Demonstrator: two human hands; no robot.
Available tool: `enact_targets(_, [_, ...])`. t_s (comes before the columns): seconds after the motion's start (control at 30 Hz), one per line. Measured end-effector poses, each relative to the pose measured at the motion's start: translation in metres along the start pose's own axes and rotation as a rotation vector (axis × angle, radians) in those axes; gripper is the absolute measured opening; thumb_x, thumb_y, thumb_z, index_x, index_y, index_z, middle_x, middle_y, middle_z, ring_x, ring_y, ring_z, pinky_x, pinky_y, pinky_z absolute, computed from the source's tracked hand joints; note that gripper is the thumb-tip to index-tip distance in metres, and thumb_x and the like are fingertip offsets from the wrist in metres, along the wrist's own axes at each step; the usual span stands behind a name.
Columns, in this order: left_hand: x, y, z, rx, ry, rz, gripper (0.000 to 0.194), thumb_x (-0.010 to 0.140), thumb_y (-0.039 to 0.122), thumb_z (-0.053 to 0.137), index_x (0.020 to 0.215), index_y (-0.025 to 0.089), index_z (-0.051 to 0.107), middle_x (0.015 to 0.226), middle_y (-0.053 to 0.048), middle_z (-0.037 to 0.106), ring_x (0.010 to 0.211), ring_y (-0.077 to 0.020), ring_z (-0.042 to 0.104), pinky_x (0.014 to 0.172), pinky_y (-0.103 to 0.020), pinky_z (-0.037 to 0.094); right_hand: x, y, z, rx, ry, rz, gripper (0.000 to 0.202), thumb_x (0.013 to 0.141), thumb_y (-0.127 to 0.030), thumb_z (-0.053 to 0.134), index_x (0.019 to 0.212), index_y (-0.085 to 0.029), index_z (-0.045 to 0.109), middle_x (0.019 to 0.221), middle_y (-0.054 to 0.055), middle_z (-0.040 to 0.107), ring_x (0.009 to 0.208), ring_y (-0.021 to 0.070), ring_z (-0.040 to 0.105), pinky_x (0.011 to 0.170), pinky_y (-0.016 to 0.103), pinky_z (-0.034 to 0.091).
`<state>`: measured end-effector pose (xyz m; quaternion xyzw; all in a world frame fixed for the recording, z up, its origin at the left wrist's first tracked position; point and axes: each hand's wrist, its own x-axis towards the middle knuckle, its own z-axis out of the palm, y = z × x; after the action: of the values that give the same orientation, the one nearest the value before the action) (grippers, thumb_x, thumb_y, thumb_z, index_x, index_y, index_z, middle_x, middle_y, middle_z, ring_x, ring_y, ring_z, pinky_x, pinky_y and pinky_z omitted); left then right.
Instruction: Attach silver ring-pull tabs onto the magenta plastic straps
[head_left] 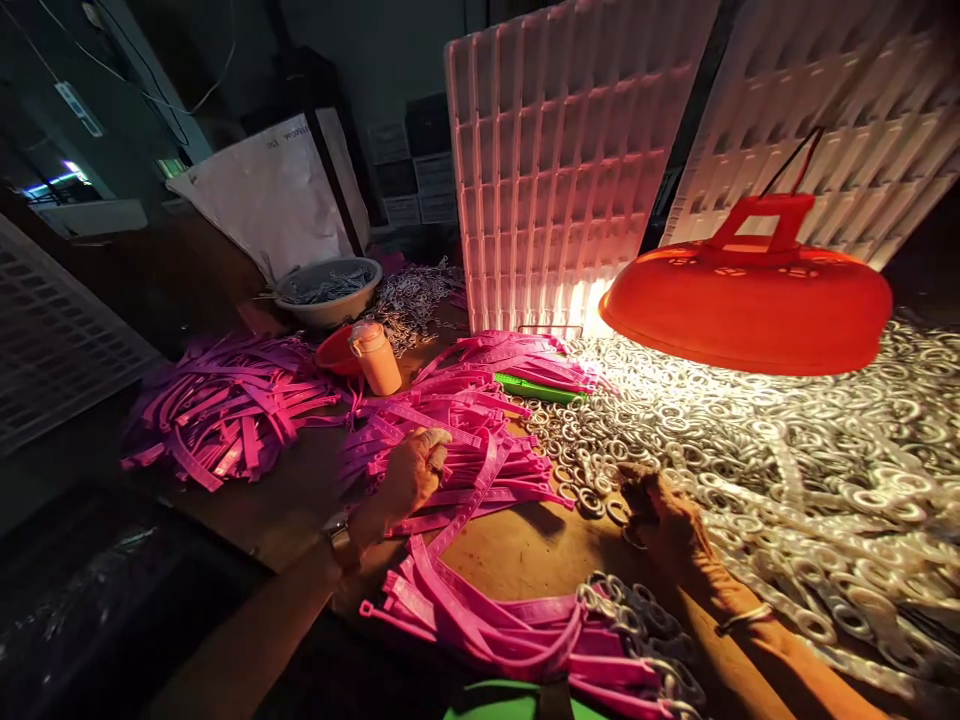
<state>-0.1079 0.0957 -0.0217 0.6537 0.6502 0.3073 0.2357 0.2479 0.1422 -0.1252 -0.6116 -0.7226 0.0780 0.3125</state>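
My left hand [415, 468] is closed over the middle pile of pink straps [472, 410], its fingers curled on a strap. A watch is on that wrist. At the near edge of a wide heap of metal rings [675, 410], my right hand [664, 515] has its fingers drawn together, with dark coverings at the tips. Shadow hides what they hold. Close to my body lies a bundle of pink straps [487, 625] with metal rings [637, 610] at its right end. One long strap bridges the middle pile and this bundle.
A red lamp shade [750, 300] hangs low over the rings. White ribbed panels [555, 170] stand behind. Left of centre are an orange bottle [376, 358], a red bowl [337, 350], a basin [330, 308] of metal parts and another pink strap pile [225, 410].
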Motion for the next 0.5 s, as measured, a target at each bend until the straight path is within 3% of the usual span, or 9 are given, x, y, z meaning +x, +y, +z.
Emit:
enact_targets(0.1, [0.031, -0.006, -0.017, 0.301, 0.082, 0.220, 0.029, 0.081, 0.014, 0.048, 0.105, 0.015, 0.064, 0.101, -0.010, 0.063, 0.097, -0.0212, 0.053, 0.089, -0.036, 0.042, -0.004, -0.004, 0.002, 0.029, 0.012, 0.015, 0.023, 0.069, -0.026, 0.046, 0.086, -0.020, 0.060, 0.060, 0.007, 0.060, 0.054, 0.0235, 0.058, 0.051, 0.032, 0.044])
enact_targets(0.17, [0.040, -0.008, -0.016, 0.433, 0.043, 0.317, 0.032, 0.079, 0.014, 0.051, 0.109, 0.013, 0.063, 0.110, -0.012, 0.062, 0.104, -0.0243, 0.051, 0.094, -0.040, 0.039, -0.005, -0.007, 0.004, 0.053, 0.016, -0.020, 0.025, 0.072, -0.026, 0.045, 0.090, -0.020, 0.061, 0.064, 0.008, 0.062, 0.057, 0.0234, 0.059, 0.053, 0.032, 0.046])
enact_targets(0.3, [0.040, -0.005, -0.004, 0.582, -0.073, 0.390, 0.035, 0.084, 0.011, 0.042, 0.113, 0.009, 0.061, 0.110, -0.015, 0.061, 0.102, -0.0272, 0.051, 0.092, -0.043, 0.036, -0.005, -0.013, 0.009, 0.076, 0.043, -0.116, 0.026, 0.079, -0.025, 0.042, 0.096, -0.018, 0.061, 0.076, 0.011, 0.066, 0.065, 0.0228, 0.062, 0.059, 0.032, 0.049])
enact_targets(0.4, [0.037, -0.002, -0.002, 0.665, -0.080, 0.405, 0.039, 0.085, 0.005, 0.033, 0.113, 0.008, 0.060, 0.105, -0.015, 0.061, 0.098, -0.0265, 0.050, 0.090, -0.042, 0.035, -0.005, -0.020, 0.010, 0.102, 0.058, -0.170, 0.024, 0.081, -0.023, 0.041, 0.095, -0.017, 0.061, 0.078, 0.011, 0.066, 0.067, 0.0218, 0.062, 0.061, 0.032, 0.050])
enact_targets(0.5, [0.037, -0.002, -0.002, 0.672, -0.022, 0.457, 0.035, 0.084, 0.005, 0.034, 0.100, 0.011, 0.064, 0.097, -0.013, 0.061, 0.094, -0.0256, 0.050, 0.087, -0.040, 0.036, -0.008, -0.029, 0.007, 0.136, 0.065, -0.199, 0.021, 0.083, -0.018, 0.040, 0.090, -0.018, 0.059, 0.079, 0.011, 0.066, 0.067, 0.0211, 0.062, 0.061, 0.032, 0.050])
